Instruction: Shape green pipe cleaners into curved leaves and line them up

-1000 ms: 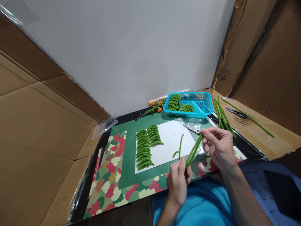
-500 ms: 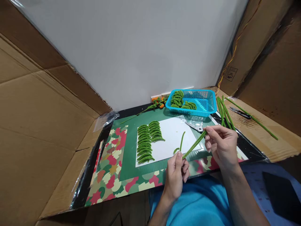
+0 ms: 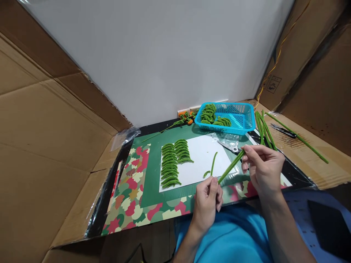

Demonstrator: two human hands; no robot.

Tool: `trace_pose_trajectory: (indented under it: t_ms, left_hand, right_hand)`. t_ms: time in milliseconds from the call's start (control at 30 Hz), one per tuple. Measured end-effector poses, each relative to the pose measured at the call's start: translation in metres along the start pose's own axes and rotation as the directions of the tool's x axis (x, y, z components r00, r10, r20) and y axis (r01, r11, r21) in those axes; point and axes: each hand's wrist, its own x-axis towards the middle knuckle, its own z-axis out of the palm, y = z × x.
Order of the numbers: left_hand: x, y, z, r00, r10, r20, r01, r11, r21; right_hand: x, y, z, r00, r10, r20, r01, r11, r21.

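Note:
A green pipe cleaner [image 3: 231, 167] is stretched slantwise between my hands. My left hand [image 3: 207, 201] pinches its near part, and my right hand [image 3: 264, 168] pinches the far end. From the left fingertips a thin green length [image 3: 214, 163] sticks up, beside a short curled green piece [image 3: 206, 174]; whether these join the held stem is hidden by the fingers. Curved green pipe-cleaner pieces [image 3: 169, 166] lie in two stacked columns on the left of a white sheet [image 3: 201, 149]. Scissors [image 3: 234, 149] rest just left of my right fingertips.
A blue basket [image 3: 241, 130] at the back holds more green pieces. Loose green pipe cleaners [image 3: 265, 131] and dark-handled snips [image 3: 283, 130] lie at right. An orange-flowered stem [image 3: 189, 117] lies behind the green mat [image 3: 150, 182]. Cardboard walls [image 3: 55, 146] flank the table.
The whole scene has shifted slightly in view. Both hands keep their pinch on the pipe cleaner. The short curled piece near my left fingertips appears a little flatter.

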Motion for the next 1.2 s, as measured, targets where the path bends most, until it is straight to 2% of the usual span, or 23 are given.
trace_pose_trajectory:
  t_ms: [133,300,600,767,867,1000,1100,1167,1200]
  left_hand:
    - [0.001,-0.002,0.0,0.999,-0.036,-0.034,0.033,0.997,-0.075]
    - [0.0,0.0,0.001,0.998,-0.069,-0.013,0.068,0.994,-0.086]
    - [-0.003,-0.001,0.0,1.0,0.026,-0.006,-0.026,0.999,0.028]
    - [-0.002,-0.004,0.0,0.999,0.031,-0.043,-0.031,0.999,-0.015]
    - [-0.001,-0.004,0.0,0.997,0.04,-0.072,-0.042,0.999,-0.026]
    - [-0.002,-0.004,-0.001,0.999,0.024,-0.038,-0.025,0.999,-0.042]
    - [-0.002,-0.003,-0.001,0.999,0.007,-0.043,-0.009,0.998,-0.056]
    - [-0.002,-0.003,-0.002,0.998,0.007,-0.061,-0.011,0.998,-0.06]
    - [-0.001,-0.003,-0.002,0.997,0.01,-0.072,-0.015,0.998,-0.064]
  right_hand:
    - [0.001,0.001,0.0,1.0,-0.002,-0.008,0.002,1.0,-0.018]
    - [0.002,0.003,0.0,0.999,-0.016,-0.028,0.014,0.998,-0.061]
    - [0.0,0.003,0.003,0.981,-0.19,-0.039,0.172,0.947,-0.273]
    - [0.002,0.008,-0.001,0.994,-0.102,-0.037,0.094,0.982,-0.165]
    - [0.003,0.012,-0.006,0.995,0.025,0.096,-0.016,0.995,-0.095]
    - [0.002,0.013,-0.008,0.929,0.182,0.323,-0.152,0.981,-0.118]
    - [0.0,0.011,-0.003,0.837,0.291,0.463,-0.229,0.956,-0.185]
    - [-0.003,0.01,0.002,0.779,0.343,0.525,-0.257,0.938,-0.23]
    - [-0.004,0.009,0.005,0.771,0.352,0.53,-0.259,0.935,-0.243]
